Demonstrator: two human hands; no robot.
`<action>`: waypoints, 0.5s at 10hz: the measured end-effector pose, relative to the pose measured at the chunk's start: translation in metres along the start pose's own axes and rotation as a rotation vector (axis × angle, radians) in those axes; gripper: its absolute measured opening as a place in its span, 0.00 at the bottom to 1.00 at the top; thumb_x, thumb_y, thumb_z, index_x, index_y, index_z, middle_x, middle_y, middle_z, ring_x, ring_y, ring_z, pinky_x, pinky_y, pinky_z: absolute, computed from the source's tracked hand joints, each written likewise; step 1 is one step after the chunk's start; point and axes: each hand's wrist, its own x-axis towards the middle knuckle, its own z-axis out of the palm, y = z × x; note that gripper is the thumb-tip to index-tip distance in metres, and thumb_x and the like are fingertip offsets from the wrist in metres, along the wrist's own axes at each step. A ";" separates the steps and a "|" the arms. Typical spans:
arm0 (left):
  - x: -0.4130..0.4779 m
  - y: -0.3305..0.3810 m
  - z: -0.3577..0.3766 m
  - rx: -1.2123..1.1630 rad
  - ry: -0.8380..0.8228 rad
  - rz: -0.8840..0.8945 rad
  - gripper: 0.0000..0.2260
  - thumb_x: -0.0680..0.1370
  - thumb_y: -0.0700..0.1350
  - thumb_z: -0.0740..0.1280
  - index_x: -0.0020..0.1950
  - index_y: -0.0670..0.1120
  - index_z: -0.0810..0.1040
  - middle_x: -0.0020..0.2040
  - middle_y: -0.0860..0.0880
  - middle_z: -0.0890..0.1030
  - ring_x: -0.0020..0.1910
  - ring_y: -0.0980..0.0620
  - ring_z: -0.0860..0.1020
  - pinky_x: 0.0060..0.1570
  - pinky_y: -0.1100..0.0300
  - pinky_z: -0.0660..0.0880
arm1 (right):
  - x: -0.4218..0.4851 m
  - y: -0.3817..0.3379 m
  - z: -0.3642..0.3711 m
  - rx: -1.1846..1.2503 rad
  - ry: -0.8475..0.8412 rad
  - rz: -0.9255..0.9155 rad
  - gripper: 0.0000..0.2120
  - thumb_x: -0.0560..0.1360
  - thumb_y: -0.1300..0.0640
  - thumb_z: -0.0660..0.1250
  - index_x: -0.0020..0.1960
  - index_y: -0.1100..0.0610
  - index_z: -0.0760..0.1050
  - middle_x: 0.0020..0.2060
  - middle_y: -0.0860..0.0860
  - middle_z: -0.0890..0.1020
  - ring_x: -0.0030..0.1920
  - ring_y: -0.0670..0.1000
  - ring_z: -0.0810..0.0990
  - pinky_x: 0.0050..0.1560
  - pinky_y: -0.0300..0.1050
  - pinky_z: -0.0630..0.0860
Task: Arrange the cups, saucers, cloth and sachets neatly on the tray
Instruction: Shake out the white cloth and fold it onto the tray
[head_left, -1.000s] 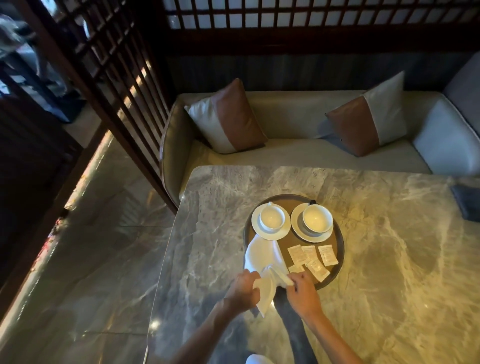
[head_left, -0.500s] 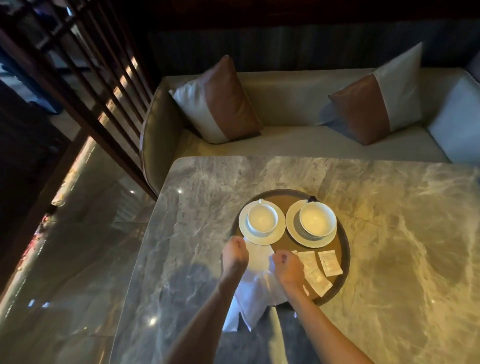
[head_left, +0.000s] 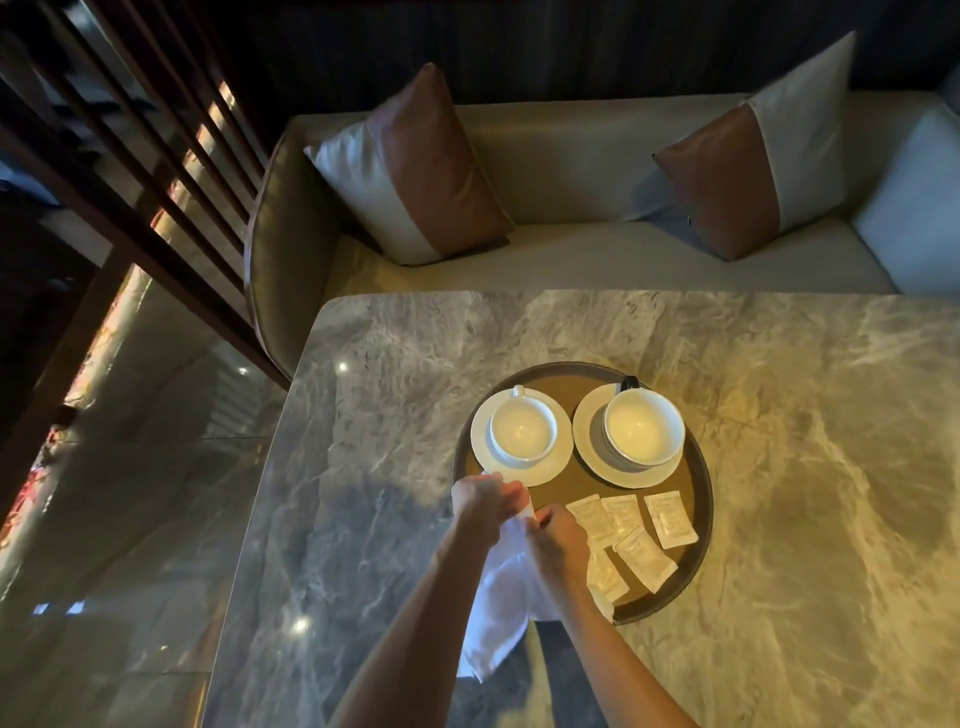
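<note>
A round brown tray (head_left: 698, 499) lies on the marble table. At its back stand two white cups, the left cup (head_left: 523, 430) and the right cup (head_left: 643, 427), each on a white saucer (head_left: 483, 457) (head_left: 587, 441). Several white sachets (head_left: 631, 540) lie on the tray's near right part. A white cloth (head_left: 496, 623) hangs from both hands over the tray's near left edge. My left hand (head_left: 480, 500) and my right hand (head_left: 558, 538) pinch its top edge close together, just in front of the left saucer.
The grey marble table (head_left: 805, 519) ends at a rounded left edge above a glossy floor. Behind it runs a beige sofa (head_left: 587, 260) with two brown-and-white cushions (head_left: 415, 171) (head_left: 753, 150). A dark wooden lattice screen (head_left: 130, 171) stands at the left.
Both hands moved away from me over the tray's near left part, lifting the cloth so it hangs down. They now hold it close together at its top edge.
</note>
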 end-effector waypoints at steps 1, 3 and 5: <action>0.003 0.002 -0.004 -0.046 0.035 -0.039 0.12 0.81 0.39 0.60 0.40 0.39 0.77 0.27 0.42 0.83 0.33 0.45 0.84 0.54 0.51 0.81 | 0.002 -0.001 -0.007 0.016 -0.054 0.050 0.08 0.76 0.56 0.64 0.48 0.60 0.77 0.42 0.55 0.80 0.45 0.55 0.78 0.44 0.45 0.71; -0.014 0.004 -0.001 -0.060 -0.054 -0.015 0.12 0.82 0.36 0.58 0.63 0.32 0.73 0.21 0.49 0.80 0.37 0.45 0.80 0.34 0.60 0.80 | 0.008 -0.008 -0.020 -0.021 -0.182 0.128 0.06 0.74 0.59 0.66 0.48 0.62 0.75 0.41 0.56 0.75 0.46 0.58 0.80 0.41 0.46 0.73; -0.016 0.002 0.000 -0.063 0.002 0.040 0.15 0.81 0.33 0.58 0.67 0.31 0.70 0.57 0.34 0.81 0.27 0.50 0.80 0.26 0.64 0.78 | 0.012 -0.013 -0.026 -0.104 -0.260 0.203 0.07 0.76 0.60 0.66 0.39 0.59 0.73 0.36 0.55 0.79 0.32 0.51 0.77 0.29 0.39 0.68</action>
